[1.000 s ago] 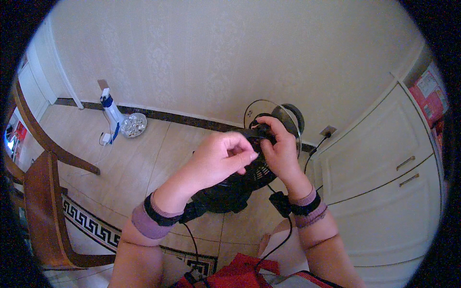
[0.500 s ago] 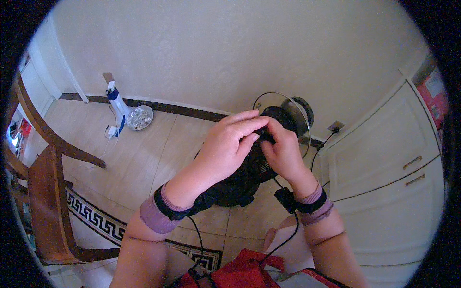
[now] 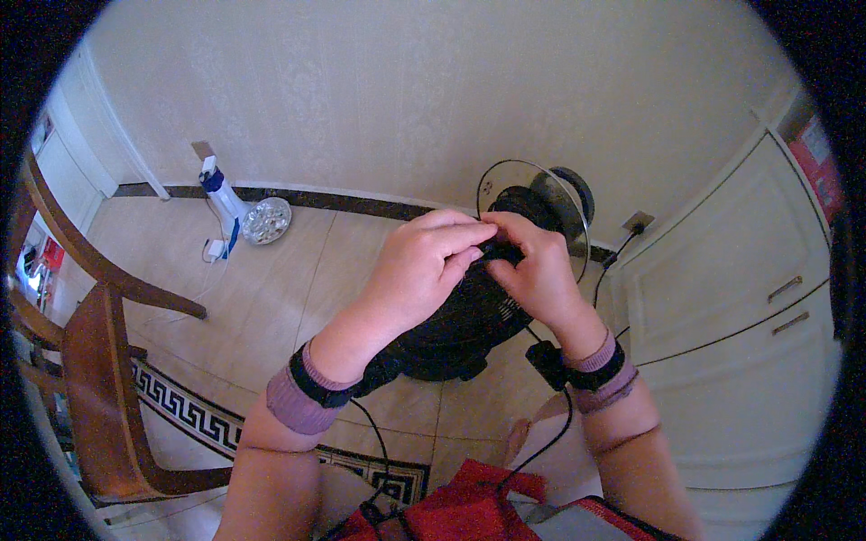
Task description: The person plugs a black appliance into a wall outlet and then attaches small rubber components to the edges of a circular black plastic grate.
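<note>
My left hand (image 3: 426,266) and my right hand (image 3: 534,270) meet over a black rounded appliance (image 3: 456,334) that stands on the floor. Fingers of both hands are bent and pinched around a small dark piece (image 3: 492,250), largely covered by the fingertips, so its kind does not show. Beyond my right hand, a clear round lid with a metal rim (image 3: 586,221) stands on edge near the wall. Close to it are dark round parts (image 3: 523,206), partly hidden by my hands. Both wrists wear mauve cuffs with black straps.
A wooden chair (image 3: 99,388) stands at the left. By the far wall are a white and blue upright device (image 3: 223,200) and a clear dish (image 3: 266,222). White cabinets (image 3: 722,316) line the right side. A black plug (image 3: 637,227) sits in the wall socket, its cord hanging down.
The view has shifted slightly. My hands stay together over the appliance, with the right hand turned a little and its fingers slightly moved.
</note>
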Demonstrator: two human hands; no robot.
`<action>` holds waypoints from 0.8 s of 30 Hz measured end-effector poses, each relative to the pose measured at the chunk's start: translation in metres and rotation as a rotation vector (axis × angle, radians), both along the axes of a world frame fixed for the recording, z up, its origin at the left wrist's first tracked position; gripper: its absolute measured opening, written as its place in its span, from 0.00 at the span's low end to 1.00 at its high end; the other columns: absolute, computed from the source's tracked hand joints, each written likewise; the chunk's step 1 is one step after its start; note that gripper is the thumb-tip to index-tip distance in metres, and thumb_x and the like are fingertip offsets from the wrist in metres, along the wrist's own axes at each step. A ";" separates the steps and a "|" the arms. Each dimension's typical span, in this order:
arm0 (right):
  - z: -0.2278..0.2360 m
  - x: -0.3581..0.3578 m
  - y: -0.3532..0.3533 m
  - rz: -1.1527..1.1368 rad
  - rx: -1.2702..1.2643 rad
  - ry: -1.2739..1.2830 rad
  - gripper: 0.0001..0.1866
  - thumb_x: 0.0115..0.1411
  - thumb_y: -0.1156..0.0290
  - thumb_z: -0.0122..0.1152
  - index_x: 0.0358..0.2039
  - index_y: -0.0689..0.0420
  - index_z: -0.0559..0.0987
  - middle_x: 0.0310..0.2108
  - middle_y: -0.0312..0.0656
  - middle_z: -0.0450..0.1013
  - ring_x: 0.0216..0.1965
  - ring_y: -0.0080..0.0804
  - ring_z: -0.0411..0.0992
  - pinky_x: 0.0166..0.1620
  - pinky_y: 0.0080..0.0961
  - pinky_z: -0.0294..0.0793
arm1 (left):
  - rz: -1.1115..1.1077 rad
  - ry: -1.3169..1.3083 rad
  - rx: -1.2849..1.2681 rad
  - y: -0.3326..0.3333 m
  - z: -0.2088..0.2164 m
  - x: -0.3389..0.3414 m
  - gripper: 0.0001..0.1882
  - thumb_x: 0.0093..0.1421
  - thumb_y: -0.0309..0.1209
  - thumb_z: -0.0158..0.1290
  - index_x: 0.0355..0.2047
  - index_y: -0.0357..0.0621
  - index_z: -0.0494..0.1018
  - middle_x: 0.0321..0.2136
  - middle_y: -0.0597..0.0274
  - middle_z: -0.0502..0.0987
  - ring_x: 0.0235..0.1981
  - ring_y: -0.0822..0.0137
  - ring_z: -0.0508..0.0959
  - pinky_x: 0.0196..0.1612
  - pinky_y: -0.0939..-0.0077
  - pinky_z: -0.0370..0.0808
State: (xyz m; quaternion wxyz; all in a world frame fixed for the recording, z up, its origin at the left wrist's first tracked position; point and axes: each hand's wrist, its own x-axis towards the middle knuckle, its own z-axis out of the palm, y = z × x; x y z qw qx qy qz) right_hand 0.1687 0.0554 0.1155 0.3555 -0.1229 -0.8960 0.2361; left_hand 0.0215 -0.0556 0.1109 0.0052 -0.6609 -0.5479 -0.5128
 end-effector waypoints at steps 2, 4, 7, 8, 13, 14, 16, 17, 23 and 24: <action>0.002 0.002 0.001 -0.056 -0.020 -0.075 0.23 0.40 0.84 0.62 0.41 0.62 0.77 0.38 0.50 0.76 0.39 0.42 0.77 0.44 0.29 0.75 | -0.008 -0.010 -0.010 -0.001 0.002 0.000 0.13 0.54 0.23 0.56 0.41 0.43 0.78 0.35 0.53 0.77 0.35 0.54 0.77 0.39 0.66 0.74; 0.001 0.003 0.008 -0.038 0.017 -0.034 0.21 0.40 0.84 0.62 0.39 0.62 0.77 0.37 0.48 0.76 0.38 0.42 0.76 0.44 0.29 0.75 | -0.021 -0.021 -0.017 0.000 0.003 0.001 0.13 0.53 0.23 0.56 0.41 0.44 0.78 0.33 0.55 0.77 0.34 0.55 0.77 0.37 0.66 0.74; 0.003 0.002 0.013 0.019 0.045 0.009 0.17 0.40 0.83 0.62 0.35 0.60 0.79 0.34 0.46 0.76 0.38 0.43 0.75 0.45 0.31 0.74 | -0.044 0.002 -0.045 -0.003 0.005 -0.004 0.12 0.53 0.23 0.56 0.40 0.44 0.78 0.32 0.55 0.76 0.32 0.54 0.76 0.37 0.68 0.74; 0.004 0.002 0.014 0.050 0.040 0.007 0.16 0.40 0.81 0.63 0.33 0.57 0.80 0.33 0.44 0.76 0.39 0.45 0.75 0.46 0.33 0.73 | -0.065 -0.021 -0.088 -0.004 0.006 -0.005 0.12 0.53 0.22 0.56 0.39 0.43 0.76 0.32 0.57 0.75 0.31 0.58 0.76 0.36 0.70 0.74; 0.000 0.000 0.016 0.185 -0.052 0.053 0.16 0.39 0.86 0.57 0.32 0.58 0.79 0.33 0.44 0.76 0.40 0.44 0.75 0.46 0.34 0.73 | -0.253 -0.446 -0.306 -0.003 -0.002 -0.015 0.11 0.56 0.20 0.56 0.40 0.39 0.73 0.31 0.65 0.73 0.31 0.77 0.73 0.35 0.81 0.73; 0.000 0.001 0.017 0.235 -0.080 0.087 0.17 0.39 0.87 0.55 0.32 0.58 0.79 0.33 0.44 0.76 0.40 0.44 0.74 0.46 0.34 0.73 | -0.255 -0.447 -0.306 -0.002 0.000 -0.014 0.11 0.56 0.20 0.56 0.40 0.39 0.73 0.31 0.65 0.73 0.31 0.77 0.73 0.35 0.81 0.73; 0.001 0.003 0.018 0.242 -0.063 0.098 0.18 0.39 0.88 0.54 0.32 0.58 0.79 0.33 0.44 0.76 0.40 0.44 0.74 0.47 0.34 0.72 | -0.336 -0.599 -0.289 -0.003 0.005 -0.010 0.12 0.55 0.19 0.56 0.41 0.38 0.73 0.31 0.66 0.73 0.31 0.77 0.73 0.36 0.82 0.73; 0.001 0.002 0.018 0.253 -0.048 0.112 0.18 0.38 0.88 0.53 0.32 0.58 0.79 0.33 0.44 0.76 0.40 0.44 0.74 0.47 0.34 0.72 | -0.334 -0.598 -0.290 -0.003 0.006 -0.011 0.12 0.55 0.19 0.56 0.41 0.38 0.73 0.31 0.66 0.73 0.31 0.77 0.73 0.36 0.82 0.73; 0.006 0.002 0.015 0.328 -0.075 0.099 0.19 0.38 0.88 0.51 0.32 0.59 0.78 0.33 0.45 0.76 0.40 0.44 0.75 0.46 0.33 0.73 | -0.345 -0.662 -0.319 -0.008 0.012 -0.014 0.11 0.55 0.20 0.57 0.39 0.40 0.76 0.32 0.69 0.76 0.33 0.77 0.74 0.38 0.82 0.73; 0.005 0.002 0.015 0.328 -0.074 0.099 0.19 0.38 0.88 0.51 0.32 0.59 0.78 0.33 0.45 0.76 0.40 0.44 0.75 0.46 0.33 0.73 | -0.299 -0.576 -0.290 -0.009 0.013 -0.014 0.09 0.55 0.20 0.57 0.38 0.39 0.76 0.30 0.69 0.77 0.31 0.79 0.74 0.36 0.83 0.73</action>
